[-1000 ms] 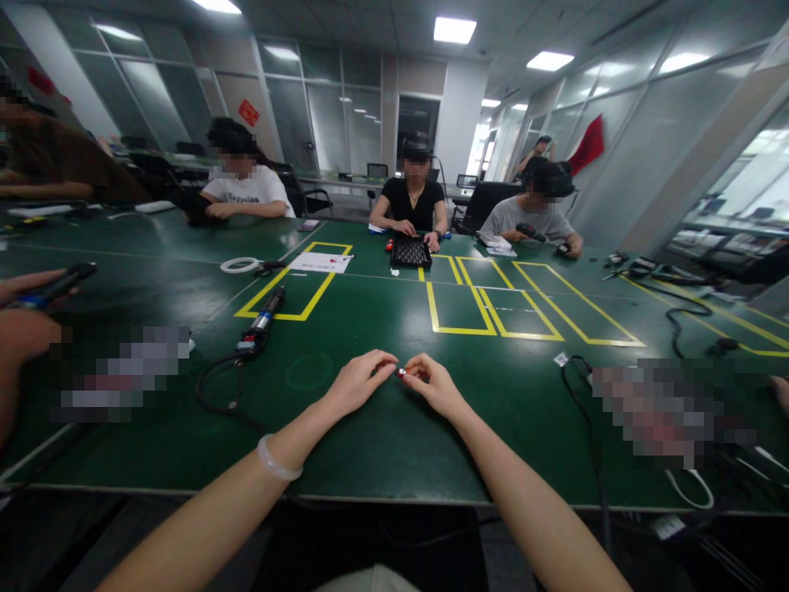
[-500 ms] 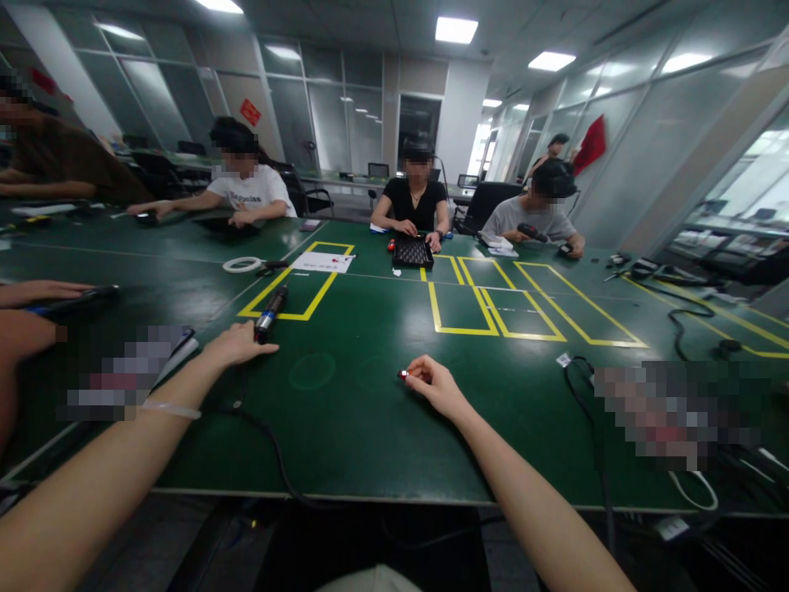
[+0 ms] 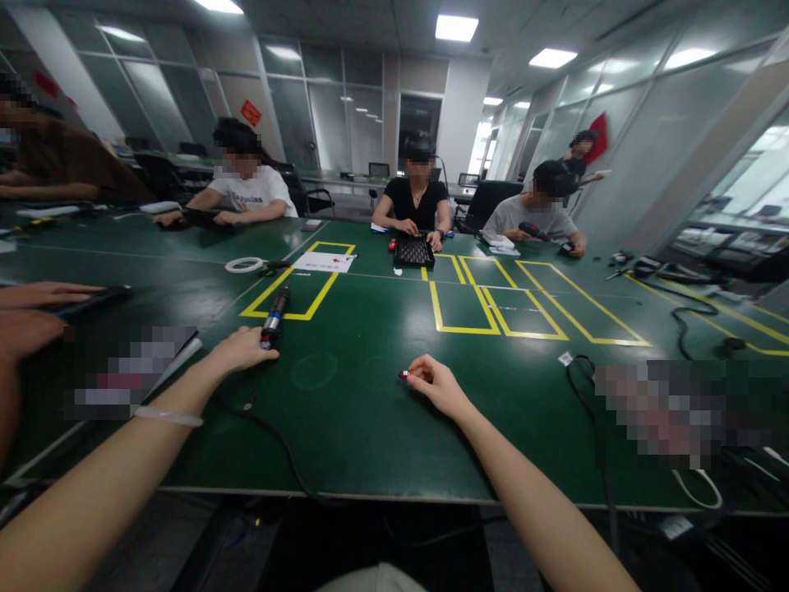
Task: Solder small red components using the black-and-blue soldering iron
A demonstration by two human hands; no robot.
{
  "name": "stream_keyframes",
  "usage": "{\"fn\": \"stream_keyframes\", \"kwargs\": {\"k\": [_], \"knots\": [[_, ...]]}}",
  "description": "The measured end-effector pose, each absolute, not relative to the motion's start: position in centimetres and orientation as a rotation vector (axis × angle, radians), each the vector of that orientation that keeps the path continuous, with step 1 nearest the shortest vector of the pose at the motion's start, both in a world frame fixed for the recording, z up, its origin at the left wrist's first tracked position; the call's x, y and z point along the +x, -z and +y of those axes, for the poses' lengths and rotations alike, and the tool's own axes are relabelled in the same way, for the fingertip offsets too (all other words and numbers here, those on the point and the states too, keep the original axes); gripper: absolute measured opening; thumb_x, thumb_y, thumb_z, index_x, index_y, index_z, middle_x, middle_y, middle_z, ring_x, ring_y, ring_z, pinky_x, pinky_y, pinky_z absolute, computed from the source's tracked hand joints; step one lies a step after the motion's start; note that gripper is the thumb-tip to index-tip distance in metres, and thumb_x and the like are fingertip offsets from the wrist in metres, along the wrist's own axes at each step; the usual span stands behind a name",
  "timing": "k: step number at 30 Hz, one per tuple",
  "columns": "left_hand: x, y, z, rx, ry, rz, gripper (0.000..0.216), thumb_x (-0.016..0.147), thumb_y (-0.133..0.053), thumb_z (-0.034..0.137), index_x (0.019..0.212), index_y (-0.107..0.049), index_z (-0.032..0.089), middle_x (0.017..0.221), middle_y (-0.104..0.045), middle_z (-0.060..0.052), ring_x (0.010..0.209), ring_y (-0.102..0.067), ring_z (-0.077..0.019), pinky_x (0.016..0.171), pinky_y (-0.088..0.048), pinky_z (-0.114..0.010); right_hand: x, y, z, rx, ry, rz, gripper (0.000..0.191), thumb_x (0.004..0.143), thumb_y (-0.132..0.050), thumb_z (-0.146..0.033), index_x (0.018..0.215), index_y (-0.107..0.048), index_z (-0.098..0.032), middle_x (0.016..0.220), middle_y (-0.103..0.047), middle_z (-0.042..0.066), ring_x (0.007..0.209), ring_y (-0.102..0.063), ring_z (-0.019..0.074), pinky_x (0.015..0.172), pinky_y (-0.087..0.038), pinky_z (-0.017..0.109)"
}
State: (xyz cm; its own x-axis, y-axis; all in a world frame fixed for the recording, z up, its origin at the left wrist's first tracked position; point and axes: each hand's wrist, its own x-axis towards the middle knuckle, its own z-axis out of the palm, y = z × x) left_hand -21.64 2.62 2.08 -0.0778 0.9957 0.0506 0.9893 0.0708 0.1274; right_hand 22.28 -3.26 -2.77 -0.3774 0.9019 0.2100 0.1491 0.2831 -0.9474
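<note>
My left hand (image 3: 243,349) is closed around the rear end of a slim electric screwdriver (image 3: 276,316), black with silver and blue bands. Its tip points away from me, towards a yellow taped frame on the green table (image 3: 345,448). From its rear a black cord (image 3: 280,444) seems to run down to the table's front edge. Further right, my right hand (image 3: 436,385) pinches a small red and white piece (image 3: 404,375) between thumb and fingers, just over the tabletop. The piece is too small to name.
Yellow tape frames (image 3: 465,330) mark the tabletop. A white paper (image 3: 324,262) and a white cable coil (image 3: 243,265) lie beyond the screwdriver. Opposite, a person works over a black tray (image 3: 414,252); another holds a power drill (image 3: 533,233). Cables (image 3: 595,436) lie at right.
My left hand has shifted slightly, and the screwdriver in it has swung a little more upright. My right hand stays put with the small piece. A person at the far left side has moved their hands.
</note>
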Motion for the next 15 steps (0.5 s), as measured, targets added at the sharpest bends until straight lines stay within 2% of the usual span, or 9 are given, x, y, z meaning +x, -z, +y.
{"fn": "stream_keyframes", "kwargs": {"k": [3, 7, 15], "knots": [[-19.6, -1.9, 1.7, 2.051, -0.055, 2.302, 0.061, 0.074, -0.061, 0.053, 0.114, -0.058, 0.006, 0.107, -0.06, -0.019, 0.089, -0.058, -0.0288, 0.075, -0.046, -0.036, 22.4, 2.7, -3.3, -0.955, -1.165, -1.744, 0.027, 0.082, -0.065, -0.041, 0.094, -0.057, -0.017, 0.076, -0.062, 0.0, 0.065, -0.054, 0.0119, 0.061, -0.04, 0.025], [-15.4, -2.4, 0.1, 2.1, 0.091, 2.278, 0.066, 0.075, -0.051, 0.059, 0.12, -0.054, 0.011, 0.116, -0.056, -0.02, 0.1, -0.058, -0.0345, 0.079, -0.046, -0.039, 22.4, 2.5, -3.3, -0.955, -1.169, -1.738, 0.027, 0.082, -0.065, -0.041, 0.093, -0.057, -0.018, 0.076, -0.062, 0.0, 0.064, -0.054, 0.0118, 0.061, -0.04, 0.024], [-6.1, -2.5, -2.9, 2.353, 0.006, 2.17, 0.067, 0.078, -0.045, 0.058, 0.123, -0.052, 0.009, 0.109, -0.059, -0.019, 0.097, -0.059, -0.0338, 0.08, -0.045, -0.04, 22.5, 2.4, -3.3, -0.957, -1.183, -1.731, 0.024, 0.081, -0.065, -0.037, 0.092, -0.057, -0.017, 0.076, -0.061, 0.0, 0.064, -0.053, 0.0112, 0.06, -0.04, 0.024]]}}
